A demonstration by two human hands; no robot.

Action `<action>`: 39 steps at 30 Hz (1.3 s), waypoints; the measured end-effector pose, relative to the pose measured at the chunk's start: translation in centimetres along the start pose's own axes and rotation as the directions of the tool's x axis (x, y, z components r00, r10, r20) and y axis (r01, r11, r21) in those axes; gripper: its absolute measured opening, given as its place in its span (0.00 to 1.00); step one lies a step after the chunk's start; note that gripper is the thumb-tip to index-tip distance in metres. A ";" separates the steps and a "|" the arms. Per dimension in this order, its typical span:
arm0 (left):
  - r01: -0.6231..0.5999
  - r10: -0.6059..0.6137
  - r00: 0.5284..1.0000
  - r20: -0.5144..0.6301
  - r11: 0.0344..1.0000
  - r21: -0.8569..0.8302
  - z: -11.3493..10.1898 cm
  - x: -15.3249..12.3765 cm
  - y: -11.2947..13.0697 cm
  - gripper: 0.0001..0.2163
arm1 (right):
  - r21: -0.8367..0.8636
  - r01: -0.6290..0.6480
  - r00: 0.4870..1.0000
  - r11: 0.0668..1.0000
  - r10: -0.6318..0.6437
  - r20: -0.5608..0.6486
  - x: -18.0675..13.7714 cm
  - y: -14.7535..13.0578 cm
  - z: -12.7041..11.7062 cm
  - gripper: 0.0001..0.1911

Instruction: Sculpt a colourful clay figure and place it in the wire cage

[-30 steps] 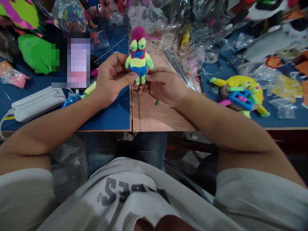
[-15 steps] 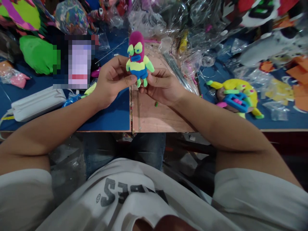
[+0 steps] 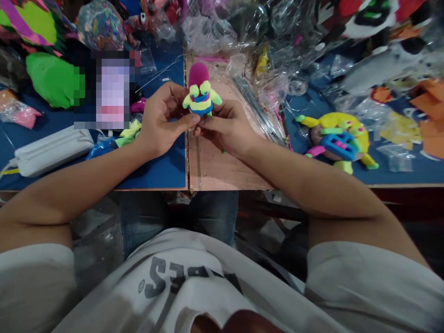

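Observation:
A small clay figure (image 3: 199, 79) is held up above the worktable, its magenta head tipped toward me. It has bulging yellow-green eyes, a yellow top, blue shorts and pale green arms; its legs are mostly hidden behind my thumbs. My left hand (image 3: 169, 118) grips the figure from the left, thumb at its base. From the other side my right hand (image 3: 231, 125) pinches the lower part, the thumb tips nearly meeting. Fingers behind the figure are partly hidden.
A yellow clay figure with a blue frame-like mouth (image 3: 342, 141) lies at right. Metal wires (image 3: 256, 108) rest behind my right hand. At left are a white case (image 3: 53, 150), a green clay lump (image 3: 53, 78) and a pixelated screen (image 3: 113, 92). Crumpled plastic bags (image 3: 211, 34) fill the back.
The figure has tilted, its head coming down and forward toward me, so its legs show less. Both thumbs have moved closer together at its base.

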State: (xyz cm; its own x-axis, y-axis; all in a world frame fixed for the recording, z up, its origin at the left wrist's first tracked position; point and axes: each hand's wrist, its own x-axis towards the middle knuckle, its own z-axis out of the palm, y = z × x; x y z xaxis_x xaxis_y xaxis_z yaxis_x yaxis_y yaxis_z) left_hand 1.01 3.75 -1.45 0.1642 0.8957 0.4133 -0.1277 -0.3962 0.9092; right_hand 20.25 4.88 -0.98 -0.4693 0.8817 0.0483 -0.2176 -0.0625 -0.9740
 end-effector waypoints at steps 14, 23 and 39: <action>-0.084 0.092 0.992 -0.088 0.992 0.091 -1.0 0.2 -0.1 0.29 | 0.008 -0.037 0.999 0.999 0.037 0.002 0.2 -0.4 -0.4 0.18; -0.098 0.105 0.994 -0.036 0.985 0.145 -1.4 0.3 0.3 0.26 | 0.042 0.019 1.000 0.999 -0.019 -0.001 0.3 0.1 -0.6 0.19; -0.289 0.285 0.957 0.056 0.912 0.292 -1.9 0.0 1.1 0.33 | 0.018 0.173 0.984 0.985 -0.173 -0.033 0.1 0.6 -0.5 0.23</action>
State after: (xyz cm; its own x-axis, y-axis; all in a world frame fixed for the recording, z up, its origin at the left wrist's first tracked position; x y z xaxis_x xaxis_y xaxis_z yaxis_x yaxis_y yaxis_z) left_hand -0.99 3.71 -0.52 0.1754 0.7329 0.6574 0.1216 -0.6788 0.7242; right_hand 20.48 5.11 -1.68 -0.3961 0.8943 0.2082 -0.3109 0.0827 -0.9468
